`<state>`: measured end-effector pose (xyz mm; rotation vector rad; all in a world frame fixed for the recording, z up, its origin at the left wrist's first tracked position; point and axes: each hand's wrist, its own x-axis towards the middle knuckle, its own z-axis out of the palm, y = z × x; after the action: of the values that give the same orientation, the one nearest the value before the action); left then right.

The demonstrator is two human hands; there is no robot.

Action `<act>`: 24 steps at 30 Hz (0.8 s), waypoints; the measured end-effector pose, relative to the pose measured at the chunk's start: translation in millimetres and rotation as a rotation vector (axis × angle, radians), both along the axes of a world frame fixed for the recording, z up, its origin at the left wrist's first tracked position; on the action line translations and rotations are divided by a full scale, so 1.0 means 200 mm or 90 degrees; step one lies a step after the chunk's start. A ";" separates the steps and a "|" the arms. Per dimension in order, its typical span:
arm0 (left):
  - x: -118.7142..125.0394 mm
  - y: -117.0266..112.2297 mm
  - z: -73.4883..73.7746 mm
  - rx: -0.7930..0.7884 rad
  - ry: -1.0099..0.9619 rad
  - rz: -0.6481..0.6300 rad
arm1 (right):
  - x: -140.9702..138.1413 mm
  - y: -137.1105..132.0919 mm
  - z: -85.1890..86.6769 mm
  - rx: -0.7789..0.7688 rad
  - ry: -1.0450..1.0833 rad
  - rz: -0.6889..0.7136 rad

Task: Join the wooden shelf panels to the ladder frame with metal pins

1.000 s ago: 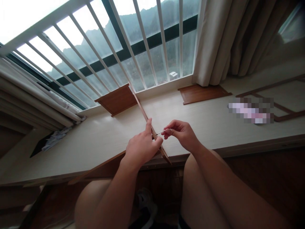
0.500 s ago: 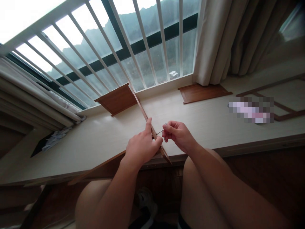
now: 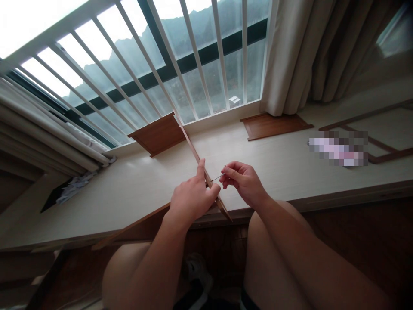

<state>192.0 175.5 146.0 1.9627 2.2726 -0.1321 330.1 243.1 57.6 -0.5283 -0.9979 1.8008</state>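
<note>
Crosswise, thin rod [image 3: 217, 177] (tip toward board [image 3: 192, 148]).

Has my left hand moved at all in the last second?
No. Judged against the window bars, your left hand shows no visible shift either way; it stays at the same spot on the rail.

We get daylight from the window [image 3: 172, 71] at eleven o'clock, sky [image 3: 26, 26] blown white at ten, soft glare on the sill [image 3: 135, 165] at nine, a pixelated patch [image 3: 338, 148] at three, dark floor [image 3: 371, 237] at four.
</note>
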 end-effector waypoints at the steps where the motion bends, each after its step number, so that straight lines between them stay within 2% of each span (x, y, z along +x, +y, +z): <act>1: 0.00 0.00 0.00 -0.001 0.000 0.000 | 0.00 0.00 0.00 0.001 0.000 -0.003; 7: 0.00 0.00 0.00 -0.002 0.003 0.002 | 0.01 0.00 0.01 0.034 -0.015 -0.016; 13: -0.01 0.00 -0.01 0.009 0.001 -0.008 | 0.05 0.01 0.03 0.095 -0.098 -0.022; 20: 0.00 0.00 0.00 0.007 0.004 -0.007 | -0.01 0.01 0.01 -0.038 -0.075 0.105; 22: 0.00 0.00 0.00 0.007 0.004 -0.007 | -0.03 0.00 0.01 -0.042 -0.085 0.090; 24: 0.00 0.00 0.00 0.010 0.007 -0.006 | -0.05 0.00 0.01 -0.019 -0.114 0.039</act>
<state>192.1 175.3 145.5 1.9855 2.2780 -0.1270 320.3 243.7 59.4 -0.6940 -1.1209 1.8495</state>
